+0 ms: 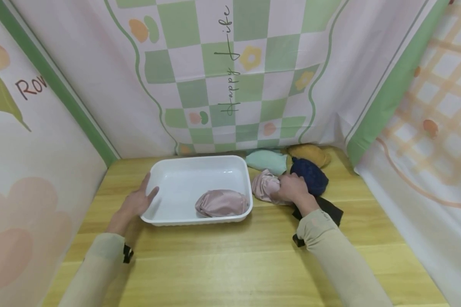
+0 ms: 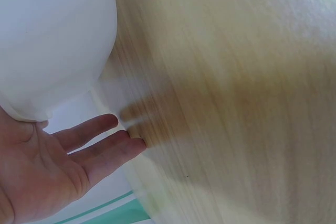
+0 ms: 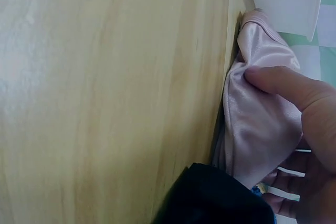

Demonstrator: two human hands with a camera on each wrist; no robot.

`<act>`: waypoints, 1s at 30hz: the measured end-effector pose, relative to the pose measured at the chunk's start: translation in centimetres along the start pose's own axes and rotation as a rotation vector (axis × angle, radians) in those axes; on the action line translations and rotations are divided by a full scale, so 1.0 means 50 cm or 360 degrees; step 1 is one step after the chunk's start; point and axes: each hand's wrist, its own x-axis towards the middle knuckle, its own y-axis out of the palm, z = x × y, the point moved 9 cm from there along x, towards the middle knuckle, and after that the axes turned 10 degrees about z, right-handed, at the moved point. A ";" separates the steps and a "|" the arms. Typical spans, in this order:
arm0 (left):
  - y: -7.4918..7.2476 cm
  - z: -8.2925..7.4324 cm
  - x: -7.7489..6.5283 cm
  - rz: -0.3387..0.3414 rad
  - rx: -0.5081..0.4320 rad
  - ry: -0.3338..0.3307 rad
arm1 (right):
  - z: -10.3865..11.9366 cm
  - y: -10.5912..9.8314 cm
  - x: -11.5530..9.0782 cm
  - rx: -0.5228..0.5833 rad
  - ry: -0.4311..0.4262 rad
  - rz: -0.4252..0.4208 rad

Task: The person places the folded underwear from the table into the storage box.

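Observation:
A white plastic tub (image 1: 184, 181) stands on the wooden table (image 1: 230, 256), with a pink satin bundle (image 1: 220, 203) in its right front corner. My left hand (image 1: 138, 201) rests against the tub's left rim, fingers straight; in the left wrist view the palm and fingers (image 2: 89, 150) lie beside the tub's white wall (image 2: 52, 40). My right hand (image 1: 292, 187) grips a second pale pink satin bundle (image 1: 264, 185) lying just right of the tub. In the right wrist view the thumb (image 3: 283, 85) presses into that pink cloth (image 3: 257, 124).
Behind the right hand lie a mint green bundle (image 1: 266, 161), a mustard bundle (image 1: 309, 153) and a navy bundle (image 1: 311, 175). A black cloth (image 1: 328, 209) sits under the right wrist. Printed fabric walls close in the back and both sides.

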 end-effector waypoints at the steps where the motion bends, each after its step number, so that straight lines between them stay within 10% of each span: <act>1: 0.000 0.000 0.000 0.0001 -0.0002 -0.0002 | 0.001 -0.001 0.000 -0.0002 -0.0001 -0.0011; 30: 0.003 0.002 0.000 0.0020 -0.0006 -0.0018 | -0.019 -0.016 -0.002 0.0155 0.0022 -0.0209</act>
